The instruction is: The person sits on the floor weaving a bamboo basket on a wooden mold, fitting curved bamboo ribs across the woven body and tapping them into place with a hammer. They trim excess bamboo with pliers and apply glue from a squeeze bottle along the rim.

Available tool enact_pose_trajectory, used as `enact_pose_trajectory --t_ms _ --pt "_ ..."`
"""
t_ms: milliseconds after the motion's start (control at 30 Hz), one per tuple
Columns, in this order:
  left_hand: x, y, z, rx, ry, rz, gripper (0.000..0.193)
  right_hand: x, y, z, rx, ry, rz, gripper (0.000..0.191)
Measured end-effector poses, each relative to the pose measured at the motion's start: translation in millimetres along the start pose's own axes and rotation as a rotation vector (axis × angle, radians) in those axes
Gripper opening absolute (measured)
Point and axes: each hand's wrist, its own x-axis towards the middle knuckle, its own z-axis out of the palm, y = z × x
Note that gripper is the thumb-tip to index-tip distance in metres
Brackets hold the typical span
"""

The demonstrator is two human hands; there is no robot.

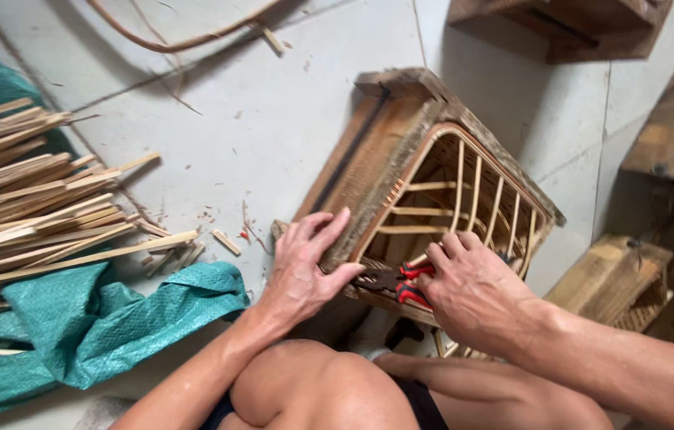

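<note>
A woven rattan basket [401, 143] with a wooden frame lies tilted on the floor in front of my knees, its open side with thin bamboo ribs [480, 191] facing right. My left hand [305, 267] presses flat on the basket's near rim, fingers spread. My right hand [472, 291] grips red-handled pliers [401, 284], whose dark jaws bite at the rim between the two hands.
A pile of split bamboo strips [27, 207] lies at the left on a teal woven sheet [106, 326]. Wooden blocks and stools [584, 24] stand at the top right and another wooden piece [611, 275] at the right. Shavings litter the tiled floor.
</note>
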Motion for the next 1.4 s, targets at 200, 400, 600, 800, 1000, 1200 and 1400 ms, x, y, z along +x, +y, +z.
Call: enact_pose_trajectory --t_ms 200,400,600,800,1000,1200,1400 --pt "-2 6 -7 0.037 -0.021 0.214 0.078 -9 15 44 -0.238 0.701 0.078 0.049" --pt "0 1 -16 0.577 -0.400 0.893 0.053 -10 10 52 -0.192 0.292 0.033 0.036" --pt "0 13 -10 0.646 -0.419 0.915 0.053 -69 15 110 0.169 0.472 0.244 0.053" --pt "-10 23 21 0.790 -0.565 0.971 0.068 -82 1 205 0.408 0.496 0.321 0.050" --pt "-19 24 40 0.884 -0.507 0.876 0.068 -53 4 234 0.338 0.512 0.236 0.035" --pt "-22 20 40 0.857 -0.483 0.857 0.067 -43 27 225 0.237 0.409 0.108 0.031" --pt "-18 17 39 0.837 -0.495 0.877 0.067 -37 27 213 0.187 0.405 0.084 0.028"
